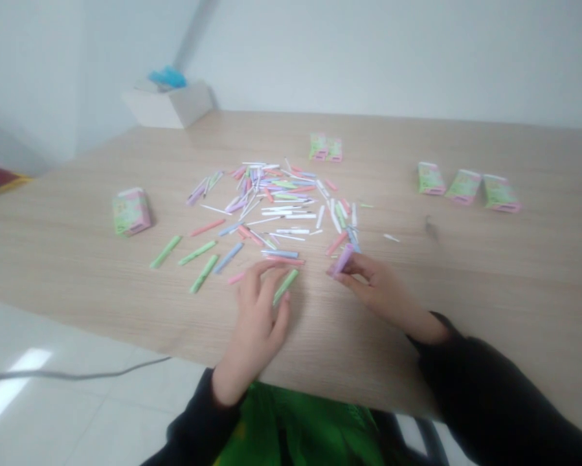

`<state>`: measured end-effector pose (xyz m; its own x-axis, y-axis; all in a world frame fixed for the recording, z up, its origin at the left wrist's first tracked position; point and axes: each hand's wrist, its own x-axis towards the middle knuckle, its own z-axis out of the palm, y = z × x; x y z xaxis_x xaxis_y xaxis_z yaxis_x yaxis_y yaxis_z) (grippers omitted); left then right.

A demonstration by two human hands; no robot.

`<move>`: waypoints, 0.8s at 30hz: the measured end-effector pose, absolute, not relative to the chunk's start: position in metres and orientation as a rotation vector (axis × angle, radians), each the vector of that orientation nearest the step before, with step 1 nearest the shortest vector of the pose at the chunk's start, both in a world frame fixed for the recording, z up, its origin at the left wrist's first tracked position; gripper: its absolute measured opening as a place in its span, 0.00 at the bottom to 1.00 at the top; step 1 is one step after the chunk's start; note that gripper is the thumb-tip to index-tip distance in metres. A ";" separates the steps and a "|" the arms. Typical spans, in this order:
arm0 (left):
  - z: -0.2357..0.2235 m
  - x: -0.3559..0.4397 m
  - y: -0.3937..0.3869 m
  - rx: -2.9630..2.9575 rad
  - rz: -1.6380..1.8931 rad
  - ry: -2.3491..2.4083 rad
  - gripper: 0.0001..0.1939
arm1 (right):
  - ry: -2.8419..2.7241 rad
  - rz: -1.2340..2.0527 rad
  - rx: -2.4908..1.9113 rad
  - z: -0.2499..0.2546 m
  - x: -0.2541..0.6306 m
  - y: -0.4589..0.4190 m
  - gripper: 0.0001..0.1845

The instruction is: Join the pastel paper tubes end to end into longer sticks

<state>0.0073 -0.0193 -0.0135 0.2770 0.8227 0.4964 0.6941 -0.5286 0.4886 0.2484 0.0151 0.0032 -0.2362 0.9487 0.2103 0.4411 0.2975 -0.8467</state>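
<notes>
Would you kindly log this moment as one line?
left hand: holds green stick | right hand: holds purple stick | ahead: mixed loose sticks on table

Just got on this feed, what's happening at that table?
A person's left hand holds a green stick and the right hand holds a purple one, both low over the wooden table. Just beyond lies a loose heap of pastel and white sticks. Small green-and-pink boxes stand around it: one at left, two behind, three at right.
</notes>
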 end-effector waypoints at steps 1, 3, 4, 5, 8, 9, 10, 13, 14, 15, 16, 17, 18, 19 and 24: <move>-0.013 0.008 -0.021 2.335 1.095 1.379 0.19 | -1.758 0.926 -1.227 0.004 0.248 0.015 0.05; -0.014 0.009 -0.023 2.269 1.093 1.307 0.16 | -1.635 1.045 -1.183 0.005 0.247 0.014 0.08; -0.014 0.011 -0.024 2.230 1.080 1.268 0.15 | -1.586 1.095 -1.161 0.006 0.246 0.013 0.10; -0.013 0.012 -0.024 2.182 1.066 1.227 0.14 | -1.551 1.138 -1.141 0.007 0.244 0.012 0.12; -0.009 0.017 -0.022 2.014 1.010 1.126 0.09 | -1.523 1.240 -1.081 0.011 0.240 0.008 0.12; -0.008 0.019 -0.020 1.959 0.992 1.115 0.08 | -1.518 1.263 -1.061 0.013 0.239 0.007 0.12; -0.007 0.021 -0.019 1.913 0.977 1.115 0.07 | -1.508 1.278 -1.045 0.014 0.239 0.007 0.11; -0.004 0.028 -0.016 1.810 0.932 1.112 0.09 | -1.448 1.292 -1.010 0.014 0.239 0.007 0.09; -0.004 0.030 -0.016 1.777 0.915 1.095 0.09 | -1.433 1.293 -1.002 0.014 0.240 0.007 0.08; -0.004 0.032 -0.016 1.741 0.901 1.074 0.09 | -1.424 1.298 -0.995 0.014 0.240 0.008 0.08; -0.004 0.033 -0.016 1.706 0.891 1.055 0.09 | -1.421 1.309 -0.989 0.013 0.240 0.008 0.08; -0.004 0.035 -0.015 1.675 0.887 1.038 0.10 | -1.424 1.327 -0.983 0.013 0.240 0.008 0.07; -0.004 0.035 -0.015 1.650 0.888 1.028 0.10 | -1.428 1.348 -0.980 0.012 0.240 0.008 0.07; -0.004 0.036 -0.015 1.629 0.893 1.025 0.10 | -1.432 1.368 -0.980 0.012 0.240 0.007 0.07; -0.006 0.036 -0.012 1.527 0.879 1.029 0.12 | -1.453 1.428 -0.959 0.013 0.237 0.004 0.08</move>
